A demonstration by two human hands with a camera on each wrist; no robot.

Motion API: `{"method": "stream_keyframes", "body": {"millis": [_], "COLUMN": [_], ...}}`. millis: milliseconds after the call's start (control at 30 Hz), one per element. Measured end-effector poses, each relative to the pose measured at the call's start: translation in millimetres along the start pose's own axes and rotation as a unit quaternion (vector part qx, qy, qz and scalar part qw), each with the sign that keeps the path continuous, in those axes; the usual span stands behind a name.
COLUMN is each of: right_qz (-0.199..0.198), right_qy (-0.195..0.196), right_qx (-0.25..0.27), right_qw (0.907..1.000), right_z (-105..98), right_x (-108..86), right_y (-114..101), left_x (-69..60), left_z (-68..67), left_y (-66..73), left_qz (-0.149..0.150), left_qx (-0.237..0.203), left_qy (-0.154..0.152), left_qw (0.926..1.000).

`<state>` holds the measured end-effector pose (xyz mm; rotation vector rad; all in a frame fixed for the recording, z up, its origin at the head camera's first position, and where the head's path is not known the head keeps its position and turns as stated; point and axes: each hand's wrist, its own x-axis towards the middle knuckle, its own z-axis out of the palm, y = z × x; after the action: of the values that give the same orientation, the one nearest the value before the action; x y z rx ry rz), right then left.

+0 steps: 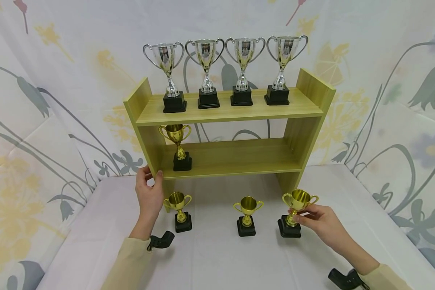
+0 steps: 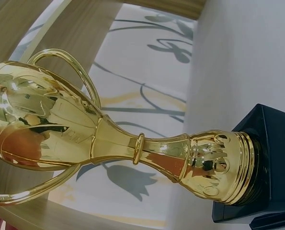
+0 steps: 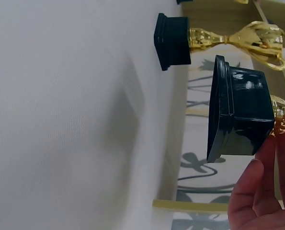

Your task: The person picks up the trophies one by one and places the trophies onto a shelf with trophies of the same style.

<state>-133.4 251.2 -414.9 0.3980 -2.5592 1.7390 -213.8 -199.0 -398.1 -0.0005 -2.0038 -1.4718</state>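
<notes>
My right hand (image 1: 326,227) pinches a gold trophy cup (image 1: 290,228) by its stem, to the right in front of the shelf. Its black base (image 3: 247,110) hangs above the table in the right wrist view, tilted slightly. With thumb in front and fingers at the outer side, my left hand (image 1: 150,197) holds the left side panel of a wooden two-tier shelf (image 1: 232,117). Beside that hand a second gold trophy (image 2: 118,141) stands on the table. A third gold trophy (image 1: 246,227) stands between the hands. On the middle board, at its left end, is another gold trophy (image 1: 182,162).
Several silver trophies (image 1: 242,96) on black bases stand in a row along the top board. The white tablecloth (image 1: 217,266) spreads under the shelf. A floral cloth backdrop (image 1: 76,80) rises behind and at both sides.
</notes>
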Motion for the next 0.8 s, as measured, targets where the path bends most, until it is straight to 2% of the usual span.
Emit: {"method": "stream_keyframes", "body": {"millis": [300,467,800], "right_qz": [-0.016,-0.033,-0.06], "right_qy": [-0.013,-0.022,-0.056], "right_qx": [0.026,0.034,0.081], "right_qw": [0.9994,0.9986,0.9933], "right_z": [4.2,7.1,18.9], "right_x": [-1.6,-2.8,-3.9], "right_y": [-5.1,-9.7,-19.9], "left_x": [0.5,0.6,0.1], "left_z": [0.8,0.9,1.0], "left_y": [0.6,1.5,0.6], "left_qz": [0.003,0.002,-0.006], "left_qx": [-0.017,-0.015,-0.007], "left_qy": [-0.001,0.0,0.003], "left_qw": [0.9998,0.9999,1.0]}}
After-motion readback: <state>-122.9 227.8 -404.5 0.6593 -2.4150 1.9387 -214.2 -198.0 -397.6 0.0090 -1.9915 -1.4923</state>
